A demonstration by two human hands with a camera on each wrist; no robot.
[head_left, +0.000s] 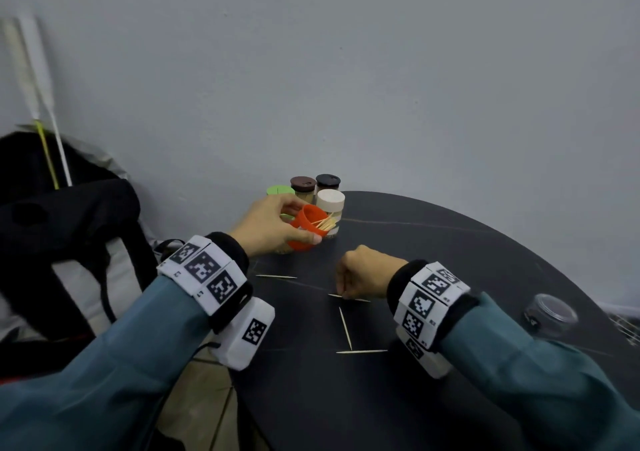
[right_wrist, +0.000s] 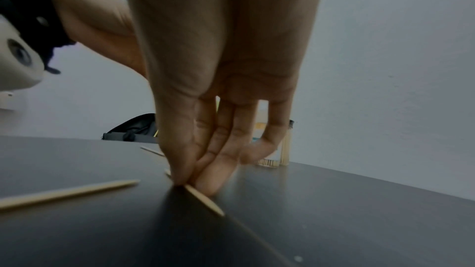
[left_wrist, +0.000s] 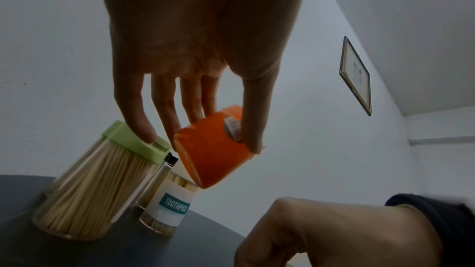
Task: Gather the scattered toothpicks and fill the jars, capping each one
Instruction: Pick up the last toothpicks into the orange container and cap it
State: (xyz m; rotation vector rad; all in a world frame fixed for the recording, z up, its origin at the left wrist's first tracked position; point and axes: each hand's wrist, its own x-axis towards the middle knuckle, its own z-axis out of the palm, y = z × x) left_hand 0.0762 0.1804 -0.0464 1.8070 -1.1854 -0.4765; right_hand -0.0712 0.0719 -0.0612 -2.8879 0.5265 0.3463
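Four capped jars point(head_left: 313, 191) stood finished—the left hand point(head_left: 270, 223) held the open orange jar point(head_left: 308, 227) while the right hand point(head_left: 363, 272) grip pinched one toothpick point(right_wrist: 203, 198), three others point(head_left: 345, 327) left on the surface point(head_left: 450, 260).

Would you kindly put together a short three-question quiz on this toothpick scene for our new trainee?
1. True or false: the left hand holds the orange jar tilted, with toothpicks showing at its open mouth.
2. Which does the right hand pinch against the black table? A) a jar lid B) a toothpick C) nothing
3. Fill in: the jar with the green lid is packed with ____.

Key: 1 true; 2 B; 3 toothpicks.
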